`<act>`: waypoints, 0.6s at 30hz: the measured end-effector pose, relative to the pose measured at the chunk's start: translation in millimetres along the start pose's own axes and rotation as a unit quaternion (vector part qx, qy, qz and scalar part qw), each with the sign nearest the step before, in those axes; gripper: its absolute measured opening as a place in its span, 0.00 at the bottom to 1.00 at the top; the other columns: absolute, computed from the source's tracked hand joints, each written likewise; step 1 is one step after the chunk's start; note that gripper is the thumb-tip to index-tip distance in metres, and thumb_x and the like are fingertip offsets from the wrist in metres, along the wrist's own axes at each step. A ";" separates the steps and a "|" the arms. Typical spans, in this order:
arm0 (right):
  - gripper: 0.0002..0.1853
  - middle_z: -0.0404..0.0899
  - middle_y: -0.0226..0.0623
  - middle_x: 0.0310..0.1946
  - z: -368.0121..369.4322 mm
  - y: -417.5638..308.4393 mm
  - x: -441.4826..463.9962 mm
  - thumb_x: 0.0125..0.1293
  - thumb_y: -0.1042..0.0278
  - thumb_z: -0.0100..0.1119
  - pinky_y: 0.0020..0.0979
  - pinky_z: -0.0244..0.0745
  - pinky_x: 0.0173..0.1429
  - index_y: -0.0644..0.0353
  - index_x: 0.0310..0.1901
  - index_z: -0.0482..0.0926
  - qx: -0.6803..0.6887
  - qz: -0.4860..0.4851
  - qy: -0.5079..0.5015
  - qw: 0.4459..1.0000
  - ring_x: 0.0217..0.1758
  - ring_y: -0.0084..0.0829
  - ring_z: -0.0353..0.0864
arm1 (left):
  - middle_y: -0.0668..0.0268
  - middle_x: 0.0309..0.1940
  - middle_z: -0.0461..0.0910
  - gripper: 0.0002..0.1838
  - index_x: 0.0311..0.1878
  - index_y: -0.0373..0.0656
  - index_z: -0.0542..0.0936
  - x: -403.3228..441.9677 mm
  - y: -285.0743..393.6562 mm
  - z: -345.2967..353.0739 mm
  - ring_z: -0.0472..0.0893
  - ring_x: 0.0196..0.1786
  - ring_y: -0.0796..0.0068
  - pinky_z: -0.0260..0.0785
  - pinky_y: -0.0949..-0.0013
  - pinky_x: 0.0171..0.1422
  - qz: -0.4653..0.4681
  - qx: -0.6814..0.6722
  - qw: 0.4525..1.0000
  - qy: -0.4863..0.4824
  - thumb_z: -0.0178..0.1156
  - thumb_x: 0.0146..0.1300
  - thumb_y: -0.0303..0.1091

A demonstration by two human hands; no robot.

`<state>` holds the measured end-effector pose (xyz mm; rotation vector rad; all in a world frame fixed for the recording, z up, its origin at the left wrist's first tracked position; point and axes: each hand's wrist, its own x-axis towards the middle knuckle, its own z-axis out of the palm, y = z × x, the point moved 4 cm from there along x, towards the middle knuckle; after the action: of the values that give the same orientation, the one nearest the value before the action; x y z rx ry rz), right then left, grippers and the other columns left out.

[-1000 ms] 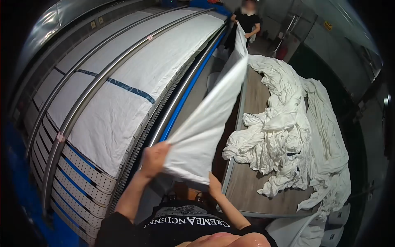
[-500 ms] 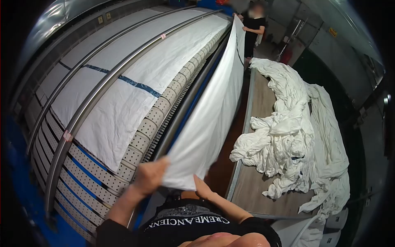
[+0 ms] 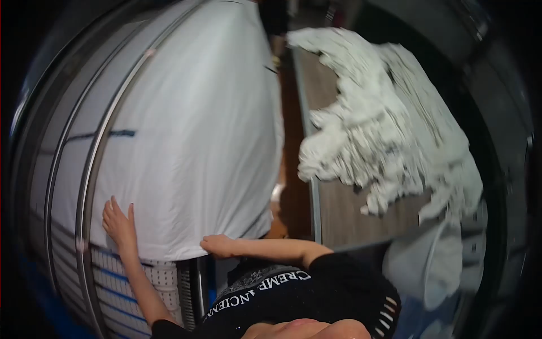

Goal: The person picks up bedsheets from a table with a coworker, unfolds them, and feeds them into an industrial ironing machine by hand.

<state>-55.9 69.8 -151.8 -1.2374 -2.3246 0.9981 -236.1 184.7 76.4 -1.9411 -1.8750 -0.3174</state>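
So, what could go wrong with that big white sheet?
The left hand lies open on the white sheet, close to a metal bar, so it might get pinched if the dotted strips move. The sheet ripples above the right hand, so it could end up creased. One side hangs down, so its weight might pull everything crooked.

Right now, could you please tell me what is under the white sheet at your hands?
Perforated belts emerge beneath the near edge of the white sheet; anything farther under is covered.
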 end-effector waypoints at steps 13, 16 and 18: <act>0.22 0.75 0.52 0.36 -231.9 376.8 -265.3 0.54 0.63 0.59 0.40 0.72 0.43 0.68 0.48 0.70 0.114 0.447 0.488 0.741 0.36 0.45 0.76 | 0.59 0.68 0.54 0.27 0.68 0.50 0.57 43.2 106.5 92.6 0.53 0.70 0.59 0.42 0.54 0.70 0.075 -0.003 0.994 -0.073 0.42 0.68 0.49; 0.45 0.62 0.59 0.55 -349.6 487.3 -338.3 0.49 0.49 0.65 0.43 0.54 0.63 0.72 0.59 0.55 -0.038 0.453 0.666 0.591 0.60 0.52 0.59 | 0.53 0.66 0.56 0.27 0.67 0.45 0.57 36.2 117.3 106.5 0.55 0.68 0.55 0.44 0.56 0.70 0.022 0.042 0.996 -0.078 0.41 0.68 0.46; 0.58 0.52 0.60 0.63 -443.0 492.1 -364.0 0.42 0.37 0.65 0.48 0.46 0.67 0.73 0.63 0.48 -0.070 0.545 0.671 0.498 0.67 0.53 0.50 | 0.48 0.65 0.57 0.27 0.66 0.37 0.57 28.2 146.3 109.6 0.57 0.67 0.52 0.47 0.57 0.69 0.057 -0.020 0.998 0.024 0.46 0.65 0.37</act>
<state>695.2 148.4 -175.5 -2.2847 -0.2152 -0.2160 -103.1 258.8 -28.6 -2.0392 -1.7328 -0.3663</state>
